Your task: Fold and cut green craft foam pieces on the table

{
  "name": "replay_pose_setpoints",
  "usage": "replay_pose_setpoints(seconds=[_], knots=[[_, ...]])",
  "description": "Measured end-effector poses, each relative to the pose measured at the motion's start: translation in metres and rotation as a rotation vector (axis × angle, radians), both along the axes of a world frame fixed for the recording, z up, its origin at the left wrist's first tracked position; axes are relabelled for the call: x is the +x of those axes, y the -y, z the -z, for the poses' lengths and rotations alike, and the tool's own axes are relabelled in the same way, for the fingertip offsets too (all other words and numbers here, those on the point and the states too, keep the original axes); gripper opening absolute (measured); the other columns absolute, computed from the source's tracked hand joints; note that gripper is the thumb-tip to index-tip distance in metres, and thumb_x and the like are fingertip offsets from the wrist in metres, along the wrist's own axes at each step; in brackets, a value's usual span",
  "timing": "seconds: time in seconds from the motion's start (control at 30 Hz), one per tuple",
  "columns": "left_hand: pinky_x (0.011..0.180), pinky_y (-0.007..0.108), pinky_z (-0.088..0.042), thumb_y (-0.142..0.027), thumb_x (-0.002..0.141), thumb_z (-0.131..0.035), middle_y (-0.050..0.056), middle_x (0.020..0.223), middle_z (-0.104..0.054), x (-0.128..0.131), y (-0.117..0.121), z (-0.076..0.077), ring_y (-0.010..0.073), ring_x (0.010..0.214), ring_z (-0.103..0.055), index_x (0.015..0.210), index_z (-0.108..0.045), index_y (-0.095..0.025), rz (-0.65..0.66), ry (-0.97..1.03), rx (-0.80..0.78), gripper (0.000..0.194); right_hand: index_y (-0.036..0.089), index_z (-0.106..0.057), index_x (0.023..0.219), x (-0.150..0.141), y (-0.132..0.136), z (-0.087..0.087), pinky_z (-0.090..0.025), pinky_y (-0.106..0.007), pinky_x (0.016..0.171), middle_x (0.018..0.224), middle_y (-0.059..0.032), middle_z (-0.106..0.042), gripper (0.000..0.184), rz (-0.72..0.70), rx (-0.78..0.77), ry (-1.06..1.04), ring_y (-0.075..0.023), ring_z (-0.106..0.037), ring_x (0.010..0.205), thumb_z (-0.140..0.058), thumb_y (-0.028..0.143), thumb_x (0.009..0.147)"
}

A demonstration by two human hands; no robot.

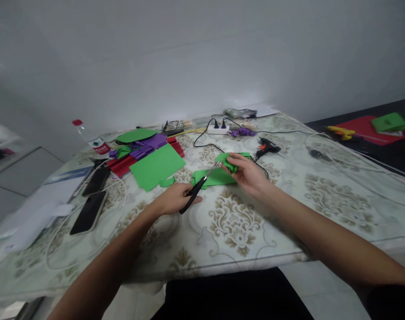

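My left hand [174,198] is closed around the black handles of a pair of scissors [196,190]. The blades point away to the upper right and reach a bunched piece of green paper [231,164]. Whether the blades are cutting into it I cannot tell. That paper is pinched in the fingers of my right hand [247,174]. Beneath both hands a green paper strip [218,177] lies flat on the table, with small green pieces at its left end. A large green sheet [158,166] rests to the left, a curled green scrap [167,182] by its lower edge.
Purple paper pieces [145,146], red paper [121,166], a bottle [94,141] and two phones [89,212] lie left. A power strip [218,129] with black cords is at the back. A black glue gun [267,146] sits right; a yellow glue gun [341,132] is farther off.
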State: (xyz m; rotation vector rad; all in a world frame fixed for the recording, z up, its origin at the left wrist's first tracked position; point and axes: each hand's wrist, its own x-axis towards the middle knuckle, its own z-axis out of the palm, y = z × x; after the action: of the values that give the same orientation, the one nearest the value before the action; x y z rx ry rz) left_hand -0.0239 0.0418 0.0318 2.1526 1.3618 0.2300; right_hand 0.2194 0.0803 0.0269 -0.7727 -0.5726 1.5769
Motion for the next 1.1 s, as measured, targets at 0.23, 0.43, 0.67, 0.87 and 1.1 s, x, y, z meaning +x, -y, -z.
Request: replay_pose_setpoints(seconds=[0.23,0.43,0.67,0.87,1.1], knots=[[0.058,0.028,-0.029,-0.053,0.084,-0.06,0.001,0.07,-0.057,0.008,0.006,0.007,0.0194,0.065,-0.051,0.072,-0.051,-0.021,-0.028,-0.079,0.15,0.035,0.016,-0.066,0.082,-0.006,0.009,0.0,-0.064,-0.023,0.074,0.078,-0.0009,-0.072,0.021,-0.016,-0.011,0.072,-0.0131,-0.07,0.076,-0.073,0.0,0.071],[0.059,0.028,-0.031,-0.054,0.085,-0.06,0.002,0.072,-0.059,0.01,0.008,0.007,0.0197,0.067,-0.053,0.073,-0.05,-0.021,-0.02,-0.06,0.167,0.036,0.016,-0.066,0.078,-0.006,0.009,0.005,-0.064,-0.025,0.067,0.076,-0.0012,-0.073,0.028,-0.051,-0.005,0.105,-0.0153,-0.07,0.074,-0.085,0.007,0.06],[0.058,0.027,-0.029,-0.055,0.084,-0.059,0.001,0.071,-0.057,0.01,0.007,0.005,0.0183,0.065,-0.051,0.074,-0.049,-0.021,-0.015,-0.073,0.137,0.037,0.02,-0.069,0.076,-0.004,0.006,0.008,-0.063,-0.025,0.073,0.078,-0.0001,-0.074,0.035,-0.047,0.057,0.103,-0.0147,-0.069,0.078,-0.094,0.018,0.051],[0.059,0.027,-0.028,-0.054,0.083,-0.06,0.0,0.069,-0.054,0.007,0.005,0.002,0.0177,0.065,-0.049,0.071,-0.048,-0.02,-0.001,-0.091,0.122,0.038,0.021,-0.07,0.075,-0.001,0.001,0.008,-0.063,-0.024,0.074,0.08,0.0014,-0.073,0.033,0.014,0.047,0.072,-0.0135,-0.069,0.079,-0.094,0.017,0.052],[0.058,0.027,-0.028,-0.055,0.084,-0.06,-0.001,0.068,-0.053,0.007,0.005,0.004,0.0169,0.063,-0.048,0.071,-0.048,-0.02,-0.001,-0.06,0.115,0.039,0.021,-0.07,0.077,-0.002,0.002,0.011,-0.062,-0.025,0.076,0.08,0.0022,-0.072,0.036,-0.013,0.039,0.071,-0.0135,-0.068,0.08,-0.095,0.018,0.051]])
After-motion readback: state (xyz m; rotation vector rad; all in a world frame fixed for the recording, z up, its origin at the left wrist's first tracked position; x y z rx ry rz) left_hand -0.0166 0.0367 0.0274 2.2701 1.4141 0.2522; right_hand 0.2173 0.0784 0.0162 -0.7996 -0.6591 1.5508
